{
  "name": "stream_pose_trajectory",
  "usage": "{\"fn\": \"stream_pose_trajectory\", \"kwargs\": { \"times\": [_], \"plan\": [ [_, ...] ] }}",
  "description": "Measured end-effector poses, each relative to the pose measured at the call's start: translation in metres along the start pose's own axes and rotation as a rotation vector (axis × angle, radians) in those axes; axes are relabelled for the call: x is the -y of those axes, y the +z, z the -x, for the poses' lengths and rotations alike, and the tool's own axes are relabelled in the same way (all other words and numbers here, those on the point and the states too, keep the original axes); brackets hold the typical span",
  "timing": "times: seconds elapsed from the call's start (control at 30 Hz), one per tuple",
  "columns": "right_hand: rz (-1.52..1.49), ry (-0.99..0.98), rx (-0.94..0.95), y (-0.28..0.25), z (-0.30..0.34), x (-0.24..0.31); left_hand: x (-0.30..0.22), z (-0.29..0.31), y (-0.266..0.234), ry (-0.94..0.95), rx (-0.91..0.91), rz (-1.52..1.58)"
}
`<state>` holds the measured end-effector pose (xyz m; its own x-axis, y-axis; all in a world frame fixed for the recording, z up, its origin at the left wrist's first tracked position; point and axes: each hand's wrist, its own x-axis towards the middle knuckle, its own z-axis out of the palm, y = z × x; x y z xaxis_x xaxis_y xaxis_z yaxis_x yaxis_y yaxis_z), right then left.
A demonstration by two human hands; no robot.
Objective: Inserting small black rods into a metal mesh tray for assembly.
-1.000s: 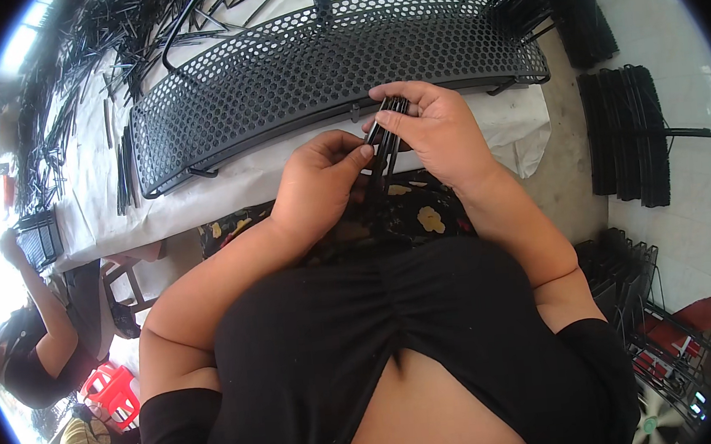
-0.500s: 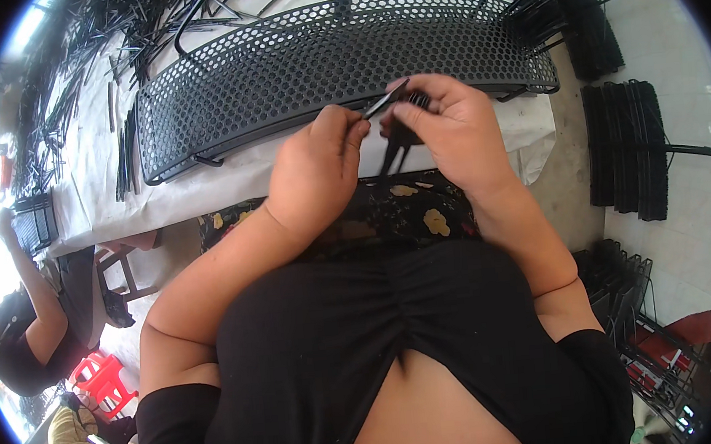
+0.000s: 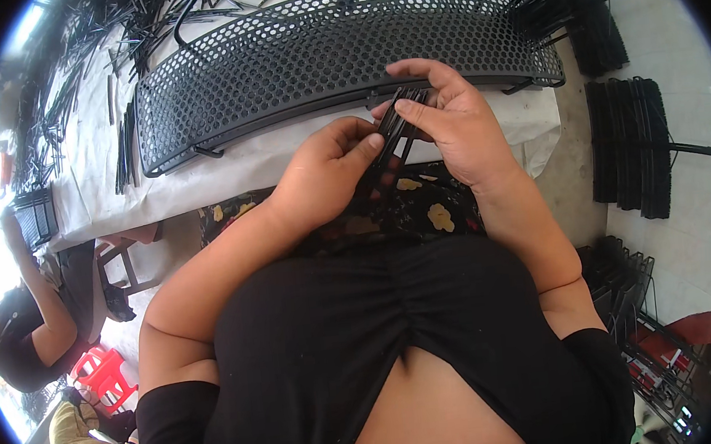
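A small bundle of thin black strips (image 3: 390, 134) slants between my two hands in front of the table edge. My right hand (image 3: 456, 120) pinches its upper end between thumb and fingers, with the index finger lifted and curled away. Lower down, the thumb and bent fingers of my left hand (image 3: 326, 170) close on the same bundle from the side. Just beyond my hands stands a curved black perforated metal rack (image 3: 291, 63) with round holes, its front rim close to my right fingertips.
A white-covered table (image 3: 92, 203) carries a messy heap of black strips (image 3: 160, 19) at the far left. More strips (image 3: 125, 149) lie beside the rack's left end. Dark ribbed stacks (image 3: 630, 147) stand at the right. At the left, another person's arm (image 3: 46, 308) reaches toward the table; a red plastic stool (image 3: 102, 375) is nearby.
My left hand has shifted slightly right and down onto the bundle. The bright thin piece between my hands no longer shows apart from it, and my right index finger has lifted.
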<state>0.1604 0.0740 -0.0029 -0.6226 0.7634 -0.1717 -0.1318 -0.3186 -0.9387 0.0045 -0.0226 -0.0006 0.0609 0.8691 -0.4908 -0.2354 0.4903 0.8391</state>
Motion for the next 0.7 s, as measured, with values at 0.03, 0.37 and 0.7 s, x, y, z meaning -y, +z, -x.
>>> {"fn": "stream_pose_trajectory", "kwargs": {
  "times": [0.03,0.37,0.7],
  "plan": [
    [-0.004,0.002,-0.005,-0.001,0.000,-0.001,0.001,0.000,0.000,-0.006,0.003,-0.003],
    [0.083,0.118,0.134,-0.002,0.000,0.002,0.014,-0.007,-0.003,-0.117,0.130,0.219],
    [0.106,0.047,0.087,-0.009,-0.001,-0.011,0.012,-0.005,0.000,-0.035,0.008,0.221]
  ]
}}
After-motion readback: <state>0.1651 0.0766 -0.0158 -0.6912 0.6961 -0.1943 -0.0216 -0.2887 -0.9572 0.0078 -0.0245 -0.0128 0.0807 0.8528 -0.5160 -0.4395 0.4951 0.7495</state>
